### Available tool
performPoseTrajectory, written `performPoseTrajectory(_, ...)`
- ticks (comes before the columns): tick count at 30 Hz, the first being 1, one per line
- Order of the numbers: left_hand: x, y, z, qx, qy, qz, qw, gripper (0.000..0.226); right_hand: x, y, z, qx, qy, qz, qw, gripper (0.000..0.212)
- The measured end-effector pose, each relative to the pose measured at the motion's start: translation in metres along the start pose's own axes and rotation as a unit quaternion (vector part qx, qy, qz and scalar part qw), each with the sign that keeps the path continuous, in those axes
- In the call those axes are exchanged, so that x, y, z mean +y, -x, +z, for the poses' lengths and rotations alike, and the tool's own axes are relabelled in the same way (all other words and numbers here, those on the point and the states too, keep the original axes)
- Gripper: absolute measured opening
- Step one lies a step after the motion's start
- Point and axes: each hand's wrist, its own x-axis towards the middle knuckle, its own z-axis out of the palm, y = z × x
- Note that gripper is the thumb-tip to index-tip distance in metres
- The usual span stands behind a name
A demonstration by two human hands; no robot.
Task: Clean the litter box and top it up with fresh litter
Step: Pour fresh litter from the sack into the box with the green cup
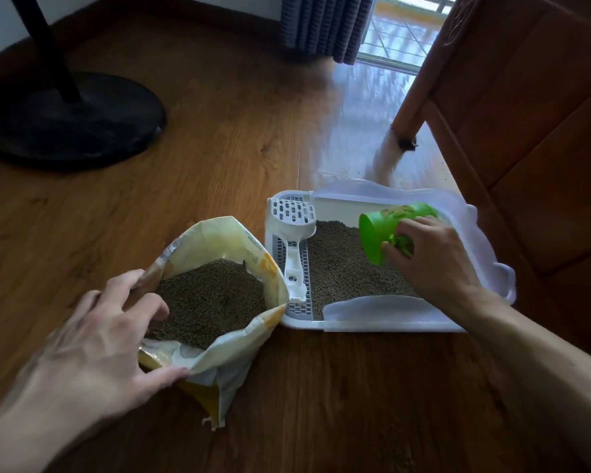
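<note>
A white litter box sits on the wooden floor, filled with brown-green pellets. My right hand grips a green plastic cup, held tipped on its side over the box with its mouth pointing left. A white slotted scoop lies on the grated left side of the box. To the left stands an open yellow and white litter bag full of the same pellets. My left hand holds the bag's near rim, fingers inside the opening and thumb outside.
A black fan base with its pole stands at the back left. A wooden furniture piece with a leg rises on the right, close to the box. A grey curtain and a balcony door are at the back.
</note>
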Motion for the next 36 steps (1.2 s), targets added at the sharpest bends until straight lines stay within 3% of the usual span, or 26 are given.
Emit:
performPoseTrajectory(6,0.006,0.011,-0.007,-0.003,0.042,-0.022,0.999,0.068,-0.070,-0.006,-0.025,0.085,-0.169,0.011,0.982,0.023)
performPoseTrajectory(11,0.002,0.017,-0.013,-0.037,0.043,-0.039,0.998,0.049,-0.137,-0.003,-0.040,0.048,-0.306,-0.086,0.947,0.023)
performPoseTrajectory(15,-0.010,0.019,-0.007,0.020,0.111,0.008,0.994,0.038,-0.177,0.001,-0.023,-0.073,-0.273,-0.191,0.940,0.026)
performPoseTrajectory(17,-0.011,0.017,-0.003,0.045,0.089,0.000,0.995,0.039,-0.191,0.004,-0.006,-0.108,-0.237,-0.224,0.939,0.027)
performPoseTrajectory(23,-0.009,0.017,-0.004,0.060,0.087,0.013,0.994,0.019,-0.210,0.008,0.039,-0.152,-0.045,-0.264,0.952,0.031)
performPoseTrajectory(27,-0.008,0.018,-0.006,0.063,0.082,0.018,0.994,0.014,-0.232,0.007,0.048,-0.157,-0.004,-0.299,0.941,0.008)
performPoseTrajectory(32,-0.008,0.019,-0.008,0.052,0.092,0.010,0.994,0.018,-0.235,0.010,0.057,-0.193,-0.015,-0.330,0.924,0.002)
performPoseTrajectory(36,-0.008,0.020,-0.010,0.054,0.107,0.007,0.993,0.016,-0.210,0.007,0.052,-0.214,-0.170,-0.202,0.941,0.021)
